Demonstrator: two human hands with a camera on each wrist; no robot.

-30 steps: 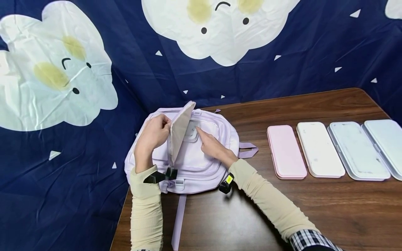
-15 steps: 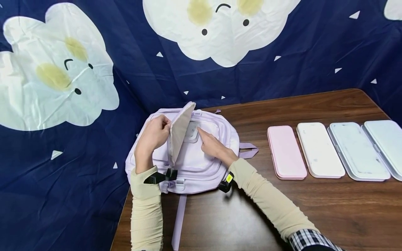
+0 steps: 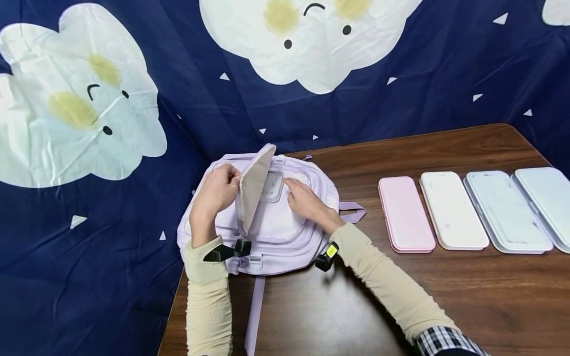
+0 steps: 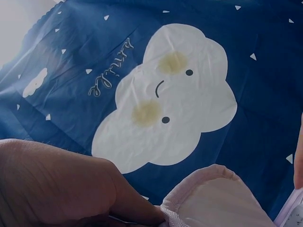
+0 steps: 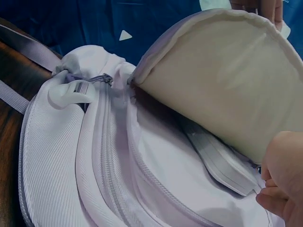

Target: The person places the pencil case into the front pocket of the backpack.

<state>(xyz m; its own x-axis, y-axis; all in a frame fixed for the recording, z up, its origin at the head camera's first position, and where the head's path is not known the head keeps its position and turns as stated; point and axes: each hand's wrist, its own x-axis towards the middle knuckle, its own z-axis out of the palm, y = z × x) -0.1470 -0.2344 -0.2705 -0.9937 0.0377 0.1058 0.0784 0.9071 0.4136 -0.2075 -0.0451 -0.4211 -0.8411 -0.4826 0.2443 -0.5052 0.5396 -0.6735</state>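
A pale lilac backpack (image 3: 285, 222) lies flat on the table with its front pocket flap (image 3: 256, 190) raised. My left hand (image 3: 215, 190) pinches the flap's edge between thumb and fingers; the left wrist view shows this grip at its bottom. Inside the pocket sits a whitish pencil case (image 5: 220, 161), partly hidden under the flap. Its end shows in the head view beside my right hand (image 3: 305, 198), whose fingers are loosely bent with nothing visible between them. Whether the right fingertips touch the case, I cannot tell.
To the right lie a pink case (image 3: 406, 215), a white case (image 3: 453, 211) and two pale blue ones (image 3: 507, 212) in a row. A lilac strap (image 3: 255, 316) trails toward the table's front. A blue cloud-print cloth (image 3: 187, 89) hangs behind and left.
My right hand has drawn slightly to the right, away from the case's end, and its fingers have bent. The left hand keeps the flap raised.
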